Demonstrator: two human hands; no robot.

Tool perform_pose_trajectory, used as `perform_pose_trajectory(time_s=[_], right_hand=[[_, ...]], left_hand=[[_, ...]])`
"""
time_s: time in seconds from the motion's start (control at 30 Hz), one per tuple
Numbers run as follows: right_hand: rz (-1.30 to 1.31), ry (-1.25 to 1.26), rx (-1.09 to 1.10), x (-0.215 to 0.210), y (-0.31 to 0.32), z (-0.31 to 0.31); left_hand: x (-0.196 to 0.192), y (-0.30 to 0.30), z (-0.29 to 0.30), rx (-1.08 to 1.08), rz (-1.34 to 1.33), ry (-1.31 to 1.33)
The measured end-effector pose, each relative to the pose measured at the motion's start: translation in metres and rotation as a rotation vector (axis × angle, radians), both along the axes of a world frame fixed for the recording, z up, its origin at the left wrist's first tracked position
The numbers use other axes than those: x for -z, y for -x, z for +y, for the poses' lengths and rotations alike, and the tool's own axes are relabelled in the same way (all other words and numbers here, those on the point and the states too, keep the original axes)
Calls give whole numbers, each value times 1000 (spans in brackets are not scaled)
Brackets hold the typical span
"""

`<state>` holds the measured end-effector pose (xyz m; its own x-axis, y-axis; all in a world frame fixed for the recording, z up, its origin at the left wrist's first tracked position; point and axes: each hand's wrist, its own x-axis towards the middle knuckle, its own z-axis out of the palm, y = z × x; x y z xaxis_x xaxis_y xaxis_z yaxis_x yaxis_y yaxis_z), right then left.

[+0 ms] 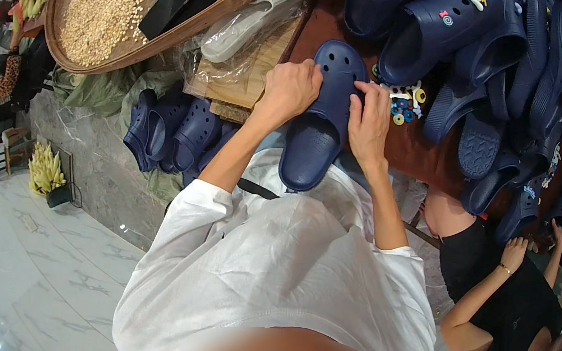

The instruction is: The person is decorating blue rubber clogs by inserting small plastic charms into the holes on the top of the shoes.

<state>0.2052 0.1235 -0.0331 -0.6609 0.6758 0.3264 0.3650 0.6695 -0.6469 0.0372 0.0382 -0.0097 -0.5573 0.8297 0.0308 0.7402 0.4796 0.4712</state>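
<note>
A navy blue foam clog (313,148) lies with its toe pointing away from me and its open heel nearest my body. There are round holes across its toe. My left hand (289,92) is closed on the left side of the toe, with the thumb and fingertips at the upper. On the opposite side my right hand (371,120) grips the upper, fingers bent at its edge. Just right of that hand lies a small pile of colourful shoe charms (404,107) on the red-brown table (318,25). Whether either hand pinches a charm is hidden.
Navy clogs, some with charms, pile up at the right (488,54); more clogs (190,129) hang at the left. A woven tray (147,50) of pale kernels and a bagged white clog (248,29) are at the back left. A co-worker in black (504,332) handles clogs at the right.
</note>
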Motion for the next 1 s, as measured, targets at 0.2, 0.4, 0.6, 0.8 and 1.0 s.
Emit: perform_pose_trajectory(time_s=[0.2,0.4,0.6,0.8,1.0], right_hand=[[18,10,10,0,0,1],[39,213,-57,-20,8,6],[179,261,-193,-48,33,3],[179,172,-108,-36,20,6],[51,151,77,-1,-12,30]], left_hand=[[8,2,-8,-64,-89,-139],[-17,0,-10,-187,-293,-171],[-43,-6,0,94,-565,-157],[-32,-6,-2,115,-515,-256],[-24,11,-26,-108,-571,-122]])
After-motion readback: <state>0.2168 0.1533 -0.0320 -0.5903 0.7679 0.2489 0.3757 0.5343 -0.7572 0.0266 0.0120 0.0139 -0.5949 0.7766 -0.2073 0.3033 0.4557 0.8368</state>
